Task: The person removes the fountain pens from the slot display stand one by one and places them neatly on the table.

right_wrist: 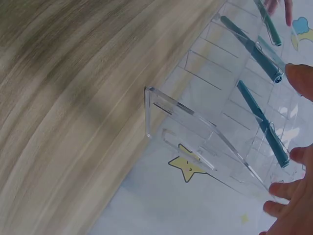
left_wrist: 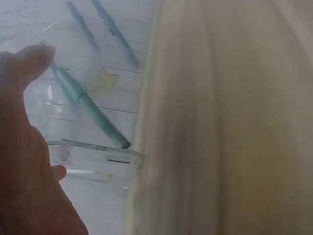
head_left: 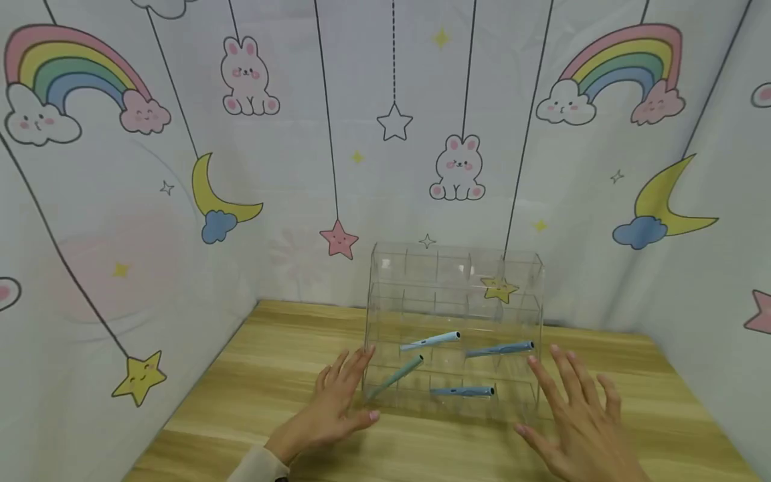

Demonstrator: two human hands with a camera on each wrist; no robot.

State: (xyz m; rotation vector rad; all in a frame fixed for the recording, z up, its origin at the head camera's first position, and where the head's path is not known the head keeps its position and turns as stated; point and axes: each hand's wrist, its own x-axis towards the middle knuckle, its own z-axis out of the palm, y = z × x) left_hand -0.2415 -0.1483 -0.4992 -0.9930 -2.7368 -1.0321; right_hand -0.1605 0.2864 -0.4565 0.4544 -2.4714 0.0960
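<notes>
A clear acrylic tiered rack [head_left: 454,288] with small compartments stands on the table. Capped pens lie slanted across it: a pale blue pen [head_left: 430,341], a blue pen [head_left: 501,349], a teal-green pen [head_left: 395,377] at lower left and another blue pen [head_left: 462,391] along the bottom tier. My left hand [head_left: 334,407] is spread at the rack's left side, its fingertips by the side panel; whether they touch cannot be told. Beyond the right panel, my right hand [head_left: 578,415] has its fingers spread. In the right wrist view, its fingertips [right_wrist: 297,154] appear near a blue pen. Neither hand holds anything.
The wood-grain tabletop [head_left: 241,381] extends around the rack. White cloth [head_left: 289,167] printed with rainbows, moons, stars and rabbits hangs behind it and on both sides.
</notes>
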